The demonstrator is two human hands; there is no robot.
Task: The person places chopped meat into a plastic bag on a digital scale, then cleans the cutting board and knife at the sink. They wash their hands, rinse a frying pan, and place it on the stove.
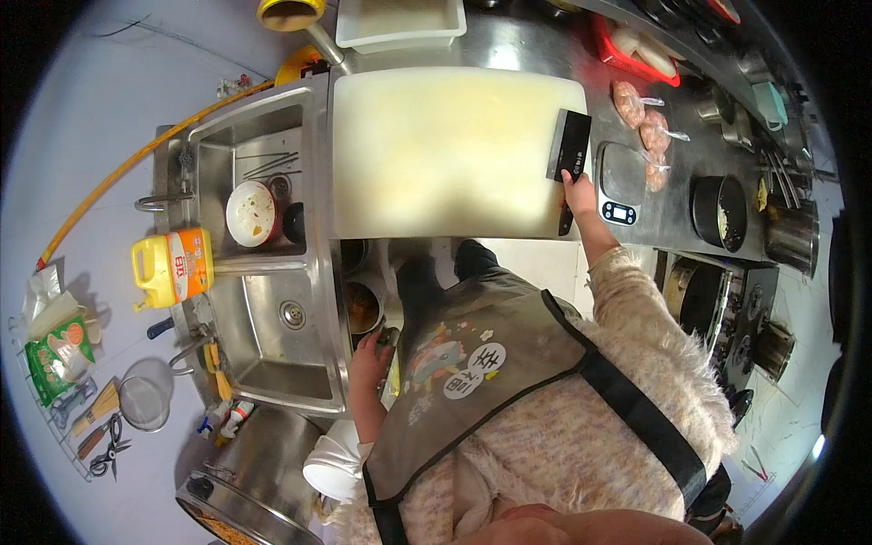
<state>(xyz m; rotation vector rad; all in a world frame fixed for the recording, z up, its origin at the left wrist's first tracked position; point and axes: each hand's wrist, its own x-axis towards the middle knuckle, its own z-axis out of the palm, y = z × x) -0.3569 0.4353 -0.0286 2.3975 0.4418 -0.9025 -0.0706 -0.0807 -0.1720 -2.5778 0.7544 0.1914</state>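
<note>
My right hand point(579, 195) grips a cleaver point(571, 142) where its black handle meets the blade. The cleaver lies along the right edge of a large white cutting board point(449, 157), its blade pointing away from me. Low beside the sink's front edge is my left hand point(370, 364), fingers stretched forward. A small dark object point(389, 336) is at its fingertips; whether the hand holds it is unclear. Just beyond, a pot point(362, 306) with brownish contents stands below counter height, partly hidden.
Left is a double-basin steel sink point(320, 286) with a bowl point(251, 213) and a yellow detergent jug point(174, 266) by it. Right of the board are a kitchen scale point(621, 180), bags of pinkish meat point(655, 131), a black pot point(719, 212) and a red basket point(623, 65). A white tub point(402, 34) stands behind.
</note>
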